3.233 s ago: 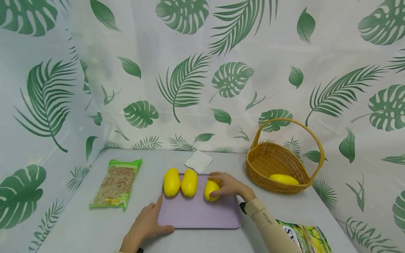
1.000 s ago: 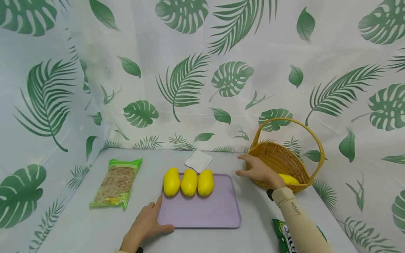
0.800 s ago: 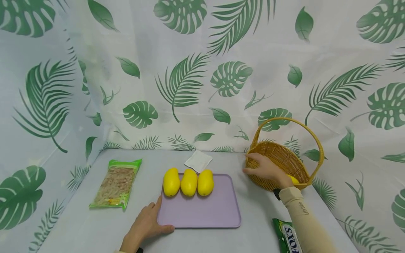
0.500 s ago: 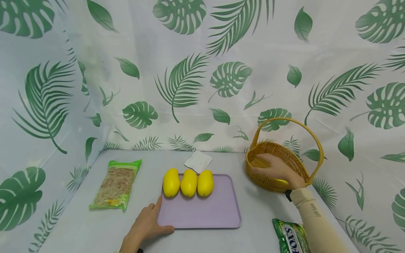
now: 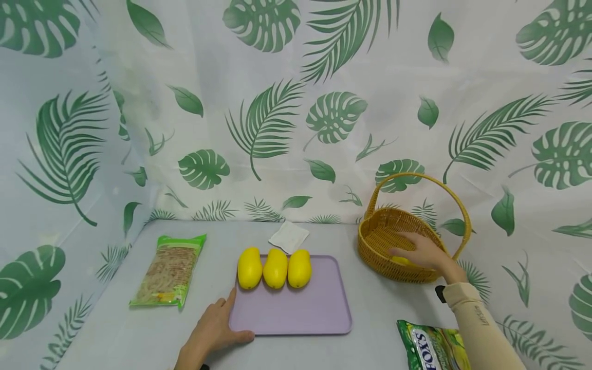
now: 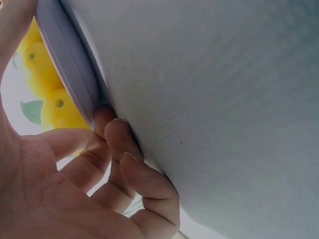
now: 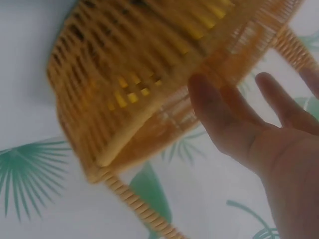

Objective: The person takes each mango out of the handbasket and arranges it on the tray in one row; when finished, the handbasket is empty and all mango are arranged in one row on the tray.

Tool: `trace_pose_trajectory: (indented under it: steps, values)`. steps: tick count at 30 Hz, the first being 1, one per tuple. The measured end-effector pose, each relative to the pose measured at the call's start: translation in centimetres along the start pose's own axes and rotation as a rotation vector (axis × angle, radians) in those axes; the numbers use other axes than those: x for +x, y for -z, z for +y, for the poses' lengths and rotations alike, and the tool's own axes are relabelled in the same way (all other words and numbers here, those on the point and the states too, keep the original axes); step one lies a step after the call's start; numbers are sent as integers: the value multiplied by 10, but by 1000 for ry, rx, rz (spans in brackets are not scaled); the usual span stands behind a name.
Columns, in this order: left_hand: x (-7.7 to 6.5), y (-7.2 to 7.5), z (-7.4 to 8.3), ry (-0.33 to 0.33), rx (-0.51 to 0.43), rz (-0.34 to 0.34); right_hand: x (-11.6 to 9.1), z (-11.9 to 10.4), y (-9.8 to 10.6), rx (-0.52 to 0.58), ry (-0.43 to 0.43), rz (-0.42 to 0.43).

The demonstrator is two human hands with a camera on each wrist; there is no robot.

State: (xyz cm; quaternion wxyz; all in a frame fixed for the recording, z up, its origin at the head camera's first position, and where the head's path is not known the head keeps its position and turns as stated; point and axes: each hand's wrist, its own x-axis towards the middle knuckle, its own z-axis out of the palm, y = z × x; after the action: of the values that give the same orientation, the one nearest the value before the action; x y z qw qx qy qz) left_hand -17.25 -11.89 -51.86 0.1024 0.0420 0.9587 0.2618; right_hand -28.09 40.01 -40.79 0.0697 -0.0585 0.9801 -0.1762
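In the head view, three yellow mangoes lie side by side along the back of a lilac tray. My left hand holds the tray's front left corner, thumb at the front edge and fingers at the left side. In the left wrist view curled fingers meet the tray's rim. My right hand is over the wicker basket with fingers spread and nothing gripped. Below it another mango lies in the basket, partly hidden by the hand; its yellow shows through the weave in the right wrist view.
A green-edged packet of brownish food lies at the left. Behind the tray is a small white packet. A green FOX'S bag lies front right, partly under the right sleeve. The basket's tall handle arches over it.
My right hand has released the third mango beside the other two on the tray, then moved right, over the basket. The left hand stays at the tray's corner.
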Motion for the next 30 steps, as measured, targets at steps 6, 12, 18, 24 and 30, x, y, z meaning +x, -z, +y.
trace_pose_trajectory:
  steps: [6, 12, 18, 24, 30]
  values:
    - [3, -2, 1, 13, -3, -5, 1, 12, 3, -29, -27, -7]
    - [2, -2, 0, 10, -1, 1, 2, 21, 2, -25, -84, -58]
    - [-1, -2, 0, -1, -1, 12, 6, 30, -4, -41, -86, -89]
    - [0, -4, 0, 10, -3, 7, 11, 39, -7, -60, -111, -122]
    - [3, -3, -2, 20, -4, 0, 17, 43, -8, -87, -124, -148]
